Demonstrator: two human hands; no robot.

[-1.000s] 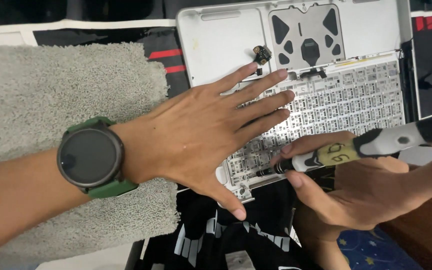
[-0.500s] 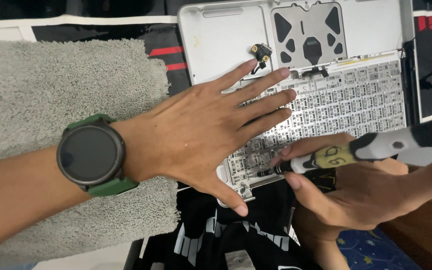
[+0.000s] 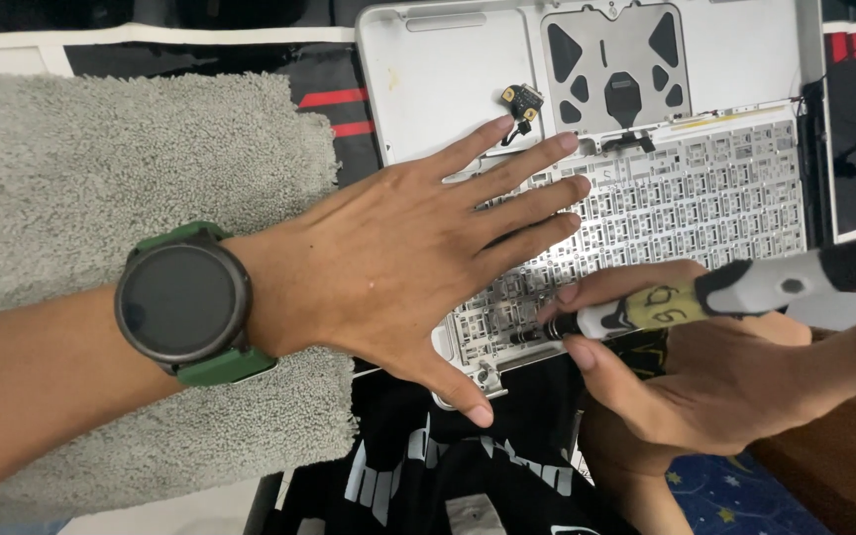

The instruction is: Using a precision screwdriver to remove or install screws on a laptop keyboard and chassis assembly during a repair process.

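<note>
Little has shifted since the earlier frames: the left hand stays spread flat on the laptop shell, and the screwdriver has turned slightly in the right hand, its yellowish band now showing different marks; the tip remains at the same spot near the lower edge of the keyboard underside.

Left hand: open, fingers fanned, palm pressing down on the shell's left part, gripping nothing; a round dark watch with a green strap sits on that wrist. Right hand: closed round the screwdriver's shaft, thumb and forefinger pinching close to the tip.

The shell lies upside down, partly on a grey towel and partly on dark printed cloth; the trackpad's back sits at its upper middle, with a small connector board loose-looking just beside the fingertips.

By my judgement the shell is thin, stiff metal, light enough to slide, so flat pressure on its bare rim suits it; the grid of key backs and the little board look fragile and are best not leaned on; the screwdriver is slim and easily rolled, best held low by its shaft.
</note>
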